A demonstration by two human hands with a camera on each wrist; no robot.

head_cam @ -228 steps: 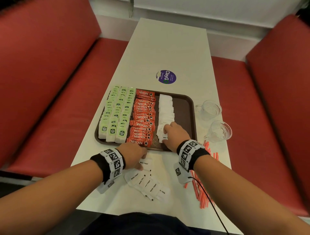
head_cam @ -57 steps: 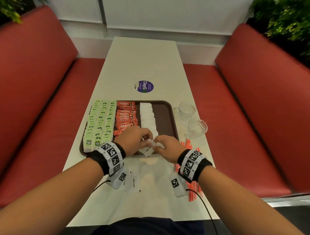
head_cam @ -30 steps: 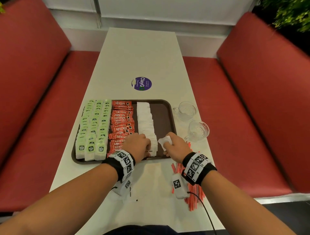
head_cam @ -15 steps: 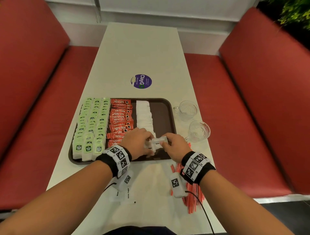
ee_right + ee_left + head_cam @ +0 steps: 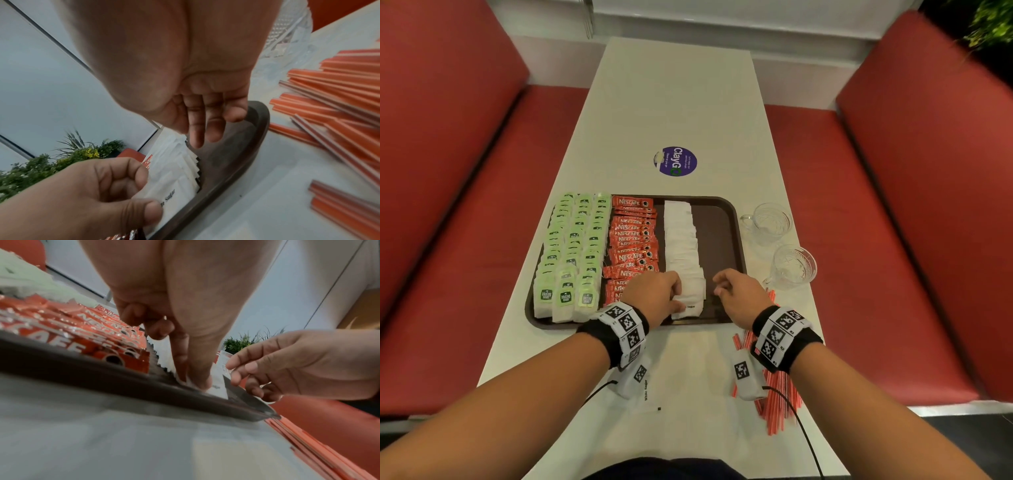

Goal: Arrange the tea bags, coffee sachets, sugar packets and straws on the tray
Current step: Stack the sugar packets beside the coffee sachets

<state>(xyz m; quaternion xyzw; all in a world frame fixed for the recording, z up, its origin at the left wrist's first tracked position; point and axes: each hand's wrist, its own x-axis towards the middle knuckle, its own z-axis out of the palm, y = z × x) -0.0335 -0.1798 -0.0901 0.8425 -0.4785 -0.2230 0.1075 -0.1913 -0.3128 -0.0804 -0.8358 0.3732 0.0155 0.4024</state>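
My left hand point(image 5: 654, 291) pinches the nearest white sugar packet point(image 5: 690, 301) at the front end of the sugar row point(image 5: 681, 240), thumb point(image 5: 148, 212) pressed on its printed face, on the brown tray point(image 5: 722, 233). My right hand point(image 5: 739, 294) hovers just beside it over the bare strip of tray, fingers point(image 5: 197, 129) loosely extended and holding nothing.

Left of the sugar row lie the red Nescafe coffee sachets point(image 5: 635, 240), overlapped in a column, and further left the green tea bags point(image 5: 571, 253) in three columns, reaching to the tray's left rim. My left hand covers the nearest sachets.

Off the tray, the orange straws point(image 5: 777, 404) lie scattered on the white surface point(image 5: 674, 96) beside its right front corner, partly under my right wrist. A white sugar packet point(image 5: 645, 390) lies on the surface under my left wrist, mostly hidden by the wristband. Two clear glass cups point(image 5: 770, 221) stand to the right of the tray, the nearer one point(image 5: 792, 267) close to my right hand and just behind the straws. A round purple sticker point(image 5: 675, 161) sits beyond the tray. Red bench seats point(image 5: 859, 240) flank the surface.
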